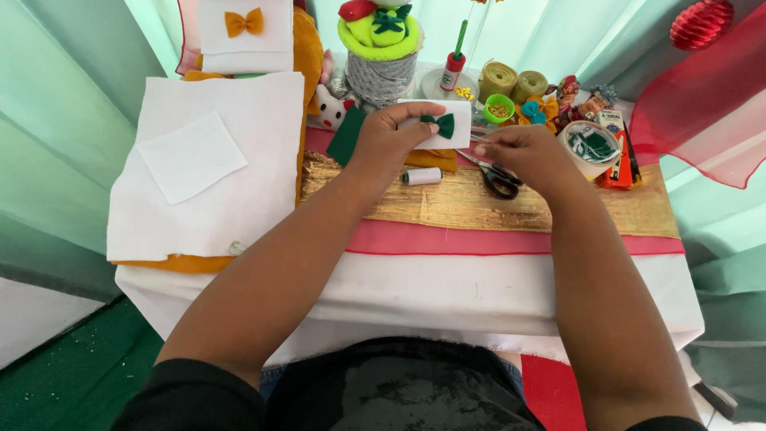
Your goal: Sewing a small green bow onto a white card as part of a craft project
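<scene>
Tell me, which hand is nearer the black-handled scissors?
Right. The right hand rests just above the scissors, touching or nearly so; the left hand is off to their left, holding a white card.

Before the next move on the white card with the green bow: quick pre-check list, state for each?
1. Left hand grips the white card: ok, fingers wrap its left end, thumb on top.
2. Green bow sits on the card: ok; whether it is fixed there, cannot tell.
3. Right hand is at the card's right edge: ok; what the fingertips pinch, cannot tell.
4. Scissors are within reach: ok, lying on the gold cloth just under the right hand.
5. White thread spool is free: ok, on its side below the card.
6. Thread runs from the spool to the hands: cannot tell.
</scene>
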